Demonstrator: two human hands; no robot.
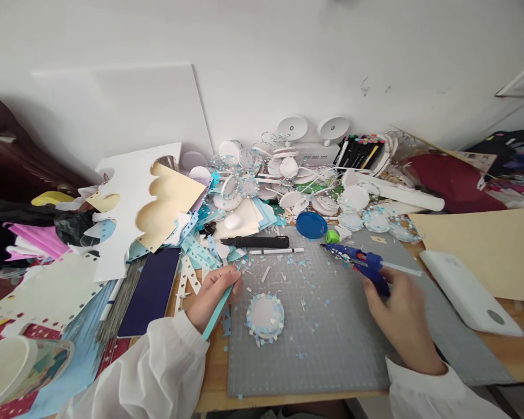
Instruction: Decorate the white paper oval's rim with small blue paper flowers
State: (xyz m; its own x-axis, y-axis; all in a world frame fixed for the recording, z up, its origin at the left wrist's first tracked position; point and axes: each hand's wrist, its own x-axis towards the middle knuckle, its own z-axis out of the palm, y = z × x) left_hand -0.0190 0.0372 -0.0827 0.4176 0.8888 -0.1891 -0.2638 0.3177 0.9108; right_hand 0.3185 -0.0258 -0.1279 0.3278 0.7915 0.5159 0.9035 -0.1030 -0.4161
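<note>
A narrow teal paper strip (218,312) is pinched in my left hand (213,294), slanting down toward the sleeve. My right hand (397,317) is closed around the handle of a blue hot glue gun (362,262), with a glue stick (402,268) poking out of its back. The gun's nozzle points left over the grey cutting mat (332,361). Between my hands lies a round white disc (265,315), ringed with small blue and white paper stars. Scraps and loose stars are scattered on the mat.
A black utility knife (262,241), a white pen (277,251) and a blue round lid (311,225) lie along the mat's back. Behind them are heaped white discs (288,169). Cut paper (170,203) crowds the left; a white power bank-like block (469,291) lies right.
</note>
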